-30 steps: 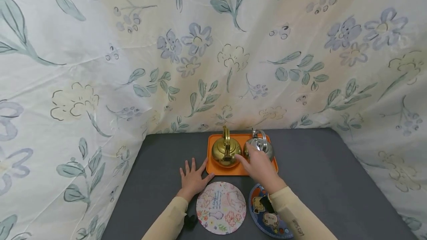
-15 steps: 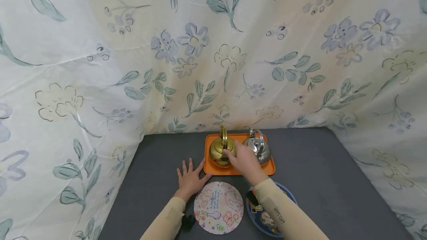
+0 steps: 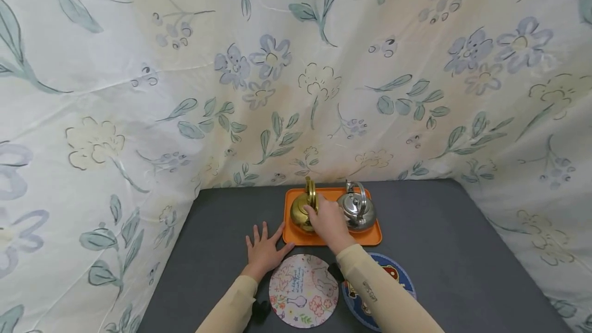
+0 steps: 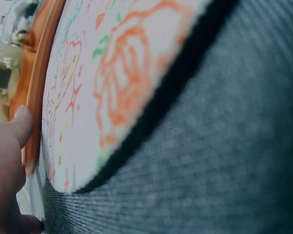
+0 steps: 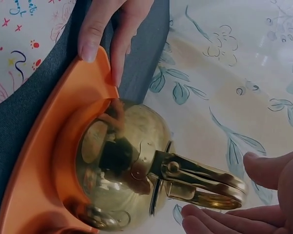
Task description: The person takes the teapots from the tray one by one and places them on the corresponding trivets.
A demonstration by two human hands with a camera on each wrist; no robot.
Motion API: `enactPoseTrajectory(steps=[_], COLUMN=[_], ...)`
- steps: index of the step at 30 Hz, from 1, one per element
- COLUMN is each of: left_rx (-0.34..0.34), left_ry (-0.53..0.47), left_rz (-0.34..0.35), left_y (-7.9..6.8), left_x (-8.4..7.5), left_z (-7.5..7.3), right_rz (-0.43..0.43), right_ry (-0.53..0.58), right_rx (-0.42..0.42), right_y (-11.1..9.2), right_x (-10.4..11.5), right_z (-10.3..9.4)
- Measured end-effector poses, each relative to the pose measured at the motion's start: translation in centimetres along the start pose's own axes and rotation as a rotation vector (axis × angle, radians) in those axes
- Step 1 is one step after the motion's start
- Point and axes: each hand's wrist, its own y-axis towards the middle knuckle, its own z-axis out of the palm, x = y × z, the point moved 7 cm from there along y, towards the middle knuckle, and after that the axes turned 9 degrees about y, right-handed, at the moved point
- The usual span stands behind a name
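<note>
A gold kettle point(image 3: 299, 215) and a silver kettle point(image 3: 356, 210) stand side by side on an orange tray point(image 3: 300, 239). My right hand point(image 3: 329, 222) is over the right side of the gold kettle. In the right wrist view, the thumb and fingers of that hand point(image 5: 288, 195) are apart, close beside the gold kettle's upright handle point(image 5: 210, 185). My left hand point(image 3: 265, 253) has its fingers spread on the table, with fingertips at the tray's front left corner. The left wrist view shows its thumb point(image 4: 22, 124) against the tray rim point(image 4: 38, 92).
A round pink-and-white mat point(image 3: 303, 292) lies in front of the tray. To its right is a blue round mat point(image 3: 402, 281), partly hidden by my right sleeve point(image 3: 384, 292). Floral cloth point(image 3: 319, 117) hangs behind and beside the dark grey table point(image 3: 444, 251).
My right hand has moved left, from in front of the silver kettle to the gold kettle's handle. The left hand keeps its place at the tray corner.
</note>
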Motion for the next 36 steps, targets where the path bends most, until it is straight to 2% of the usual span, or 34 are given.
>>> enactPoseTrajectory(steps=[11, 19, 29, 36], left_rx=[-0.010, -0.018, -0.004, -0.009], left_ry=[0.001, -0.010, -0.005, -0.005], left_rz=[-0.005, 0.014, 0.006, 0.004], left_y=[0.2, 0.5, 0.9, 1.0], left_x=[0.1, 0.2, 0.2, 0.3], left_z=[-0.2, -0.1, 0.3, -0.1], right_rz=[0.062, 0.060, 0.077, 0.062], right_ry=[0.000, 0.021, 0.056, 0.062], right_rx=[-0.037, -0.072, -0.090, -0.118], right_y=[0.8, 1.3, 1.4, 1.0], right_x=[-0.3, -0.4, -0.5, -0.2], right_z=[0.9, 1.3, 1.0, 0.5])
